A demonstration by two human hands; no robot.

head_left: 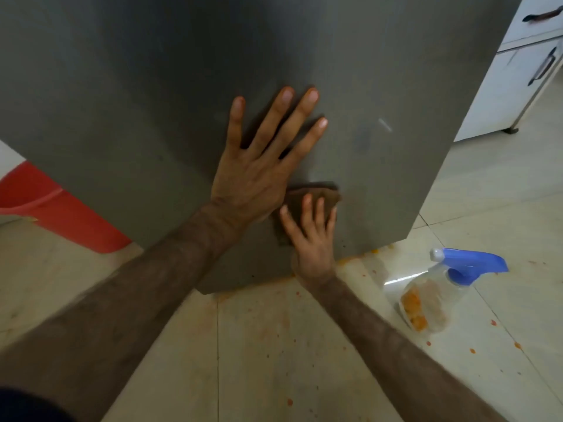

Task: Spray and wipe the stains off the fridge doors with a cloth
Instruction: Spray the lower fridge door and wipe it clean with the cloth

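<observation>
The grey fridge door (152, 102) fills the upper view and reaches down to the floor. My left hand (259, 166) lies flat on it with fingers spread. Just below and to the right, my right hand (313, 239) presses a brown cloth (316, 193) against the lower part of the door with straight fingers. A clear spray bottle (432, 296) with a blue trigger head lies on the floor to the right of the fridge, untouched. Orange stains (350, 260) run along the door's bottom edge.
Orange spatter dots the pale floor tiles (274, 345) below and to the right. A red bucket (61, 208) stands at the left beside the fridge. White cabinet doors (518, 71) with dark handles stand at the upper right.
</observation>
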